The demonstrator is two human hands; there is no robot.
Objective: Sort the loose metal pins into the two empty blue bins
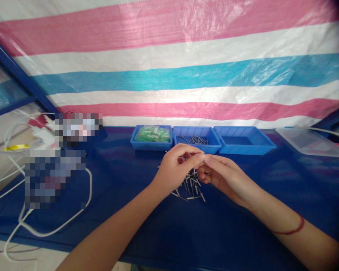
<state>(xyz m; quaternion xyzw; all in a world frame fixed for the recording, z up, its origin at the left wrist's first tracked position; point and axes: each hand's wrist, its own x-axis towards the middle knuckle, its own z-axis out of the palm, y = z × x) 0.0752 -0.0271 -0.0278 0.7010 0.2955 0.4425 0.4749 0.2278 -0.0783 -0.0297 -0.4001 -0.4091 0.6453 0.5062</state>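
Observation:
My left hand [177, 168] and my right hand [224, 175] meet over the table, thumbs and fingertips pressed together. Whatever lies in the two pinches is too small or too hidden to name. Beneath them is a loose pile of pop rivets [190, 184], thin metal pins with pale heads, partly covered by my hands. Just behind, a blue bin [217, 145] holds several similar metal pins [197, 140]. A red cord circles my right wrist.
Left of that bin, another blue bin [151, 146] contains green-and-clear small pieces [154, 134]. A third blue bin [245, 149] stands to the right, near a translucent plastic lid [310, 142]. White cables [90, 188] and blurred items occupy the left side. A striped sheet [169, 79] hangs behind.

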